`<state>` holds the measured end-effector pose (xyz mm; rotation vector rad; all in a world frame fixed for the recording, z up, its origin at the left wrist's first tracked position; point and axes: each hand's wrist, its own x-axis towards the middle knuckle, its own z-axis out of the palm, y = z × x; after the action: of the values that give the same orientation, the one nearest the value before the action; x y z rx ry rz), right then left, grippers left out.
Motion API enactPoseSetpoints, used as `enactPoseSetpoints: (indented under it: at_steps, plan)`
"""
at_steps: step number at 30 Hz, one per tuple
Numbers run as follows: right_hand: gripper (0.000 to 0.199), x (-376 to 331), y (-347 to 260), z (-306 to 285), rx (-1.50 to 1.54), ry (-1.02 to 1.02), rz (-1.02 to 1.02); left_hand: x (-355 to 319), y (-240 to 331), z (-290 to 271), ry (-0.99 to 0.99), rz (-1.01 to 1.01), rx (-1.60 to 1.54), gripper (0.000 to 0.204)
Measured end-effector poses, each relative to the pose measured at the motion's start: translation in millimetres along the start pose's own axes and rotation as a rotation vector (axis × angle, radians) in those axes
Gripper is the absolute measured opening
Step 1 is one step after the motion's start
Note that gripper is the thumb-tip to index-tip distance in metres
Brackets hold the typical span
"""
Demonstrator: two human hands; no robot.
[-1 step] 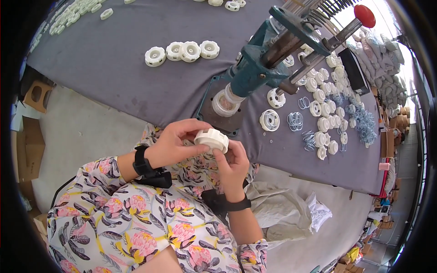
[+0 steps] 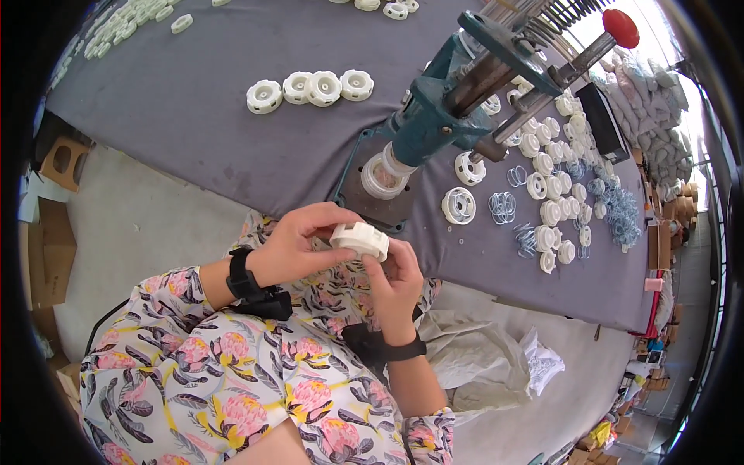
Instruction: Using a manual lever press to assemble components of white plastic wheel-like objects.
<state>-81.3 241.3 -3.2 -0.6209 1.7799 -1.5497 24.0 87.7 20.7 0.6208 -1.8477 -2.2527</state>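
Note:
A round white plastic cap (image 2: 360, 239) with notches round its side is held above my lap, just in front of the table's near edge. My left hand (image 2: 291, 246) grips it from the left, thumb along its lower side. From the right, the thumb and fingers of my right hand (image 2: 397, 288) close on the same piece. Beyond my hands stands a teal hand press (image 2: 434, 112) with a red lever knob (image 2: 621, 28). Under its ram, on the dark base plate, sits a clear and white round fixture (image 2: 383, 177); whether a part lies inside it I cannot tell.
Several finished-looking white caps (image 2: 323, 88) lie left of the press on the grey cloth (image 2: 194, 116). To its right are white rings (image 2: 459, 205), loose springs (image 2: 502, 208) and a heap of springs (image 2: 622, 213). A pale sack (image 2: 473, 356) lies on the floor at right.
The white cap has turned slightly between my fingers. Nothing else has visibly moved.

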Motion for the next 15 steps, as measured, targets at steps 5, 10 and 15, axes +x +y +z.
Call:
enactPoseSetpoints:
  at_steps: [5, 10, 15]
  plan:
    - [0.06, 3.0, -15.0, 8.4, 0.496, -0.074, 0.094, 6.4, -2.4, -4.8, -0.036, 0.336, 0.406, 0.04]
    - [0.074, -0.4, -11.4, 5.3, 0.583, -0.141, 0.099, 7.3, -2.5, -4.7, -0.078, 0.516, 0.457, 0.045]
    - [0.078, -2.4, -11.8, 6.0, 0.56, -0.128, 0.03, 2.8, -2.5, -11.2, -0.154, 0.259, 0.223, 0.068]
